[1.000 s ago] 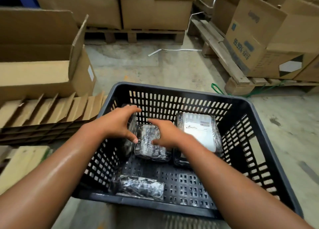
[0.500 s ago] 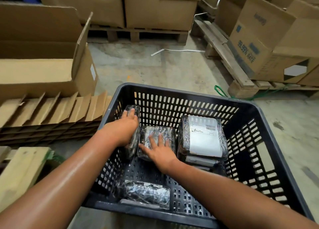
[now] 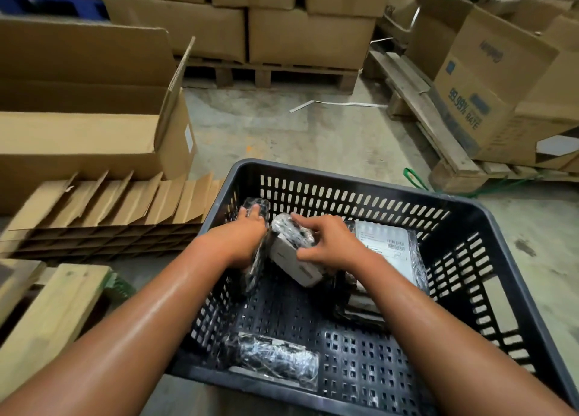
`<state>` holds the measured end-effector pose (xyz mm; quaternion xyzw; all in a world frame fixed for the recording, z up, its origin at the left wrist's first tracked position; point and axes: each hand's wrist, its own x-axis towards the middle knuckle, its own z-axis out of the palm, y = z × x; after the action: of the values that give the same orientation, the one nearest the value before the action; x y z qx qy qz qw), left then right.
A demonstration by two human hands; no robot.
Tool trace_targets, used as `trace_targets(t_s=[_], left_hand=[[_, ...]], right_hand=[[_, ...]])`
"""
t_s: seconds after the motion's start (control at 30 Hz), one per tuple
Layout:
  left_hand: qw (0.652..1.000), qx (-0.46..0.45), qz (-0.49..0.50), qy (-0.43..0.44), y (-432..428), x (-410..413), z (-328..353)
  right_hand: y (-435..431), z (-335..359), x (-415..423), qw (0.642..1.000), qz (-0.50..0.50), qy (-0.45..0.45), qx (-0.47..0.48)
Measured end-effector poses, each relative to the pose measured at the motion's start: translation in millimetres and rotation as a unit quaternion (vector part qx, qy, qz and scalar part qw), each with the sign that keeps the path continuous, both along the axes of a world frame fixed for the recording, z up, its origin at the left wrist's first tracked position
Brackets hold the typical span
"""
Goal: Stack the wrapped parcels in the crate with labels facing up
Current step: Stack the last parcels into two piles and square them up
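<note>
right hand (image 3: 329, 243) has tilted a parcel (image 3: 293, 252) up inside crate (image 3: 501, 243).

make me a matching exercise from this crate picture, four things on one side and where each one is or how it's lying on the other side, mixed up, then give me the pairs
Things
1. parcel in the right hand
2. parcel under the left hand
3. labelled parcel
4. loose parcel

Places or states
A. lying in the near left corner of the crate, untouched
B. tilted and lifted, in the middle
C. flat on top of the right-hand stack, white label up
D. on edge against the crate's left wall

Pairs: 1-B, 2-D, 3-C, 4-A
</note>
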<state>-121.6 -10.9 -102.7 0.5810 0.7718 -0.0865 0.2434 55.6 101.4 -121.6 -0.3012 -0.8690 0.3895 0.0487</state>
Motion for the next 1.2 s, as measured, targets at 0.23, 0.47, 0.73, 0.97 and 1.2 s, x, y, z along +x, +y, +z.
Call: trace_targets(t_s=[0.23,0.47,0.73,0.97,1.2], left_hand=[[0.976,0.156,0.021,-0.147,0,-5,9],[0.869,0.308,0.040,-0.386,4,12,31],[0.853,0.225,0.020,-0.470,5,12,15],[0.817,0.217,0.157,-0.510,3,4,5],[0.982,0.061,-0.006,-0.178,-8,22,9]], right_hand=[[40,39,41,0.972,-0.065,0.150,-0.169],[59,64,71,0.892,-0.046,0.299,-0.335],[53,55,78,0.878,-0.109,0.309,-0.348],[43,55,83,0.935,-0.098,0.186,-0.285],[29,44,65,0.985,-0.065,0.053,-0.148]])
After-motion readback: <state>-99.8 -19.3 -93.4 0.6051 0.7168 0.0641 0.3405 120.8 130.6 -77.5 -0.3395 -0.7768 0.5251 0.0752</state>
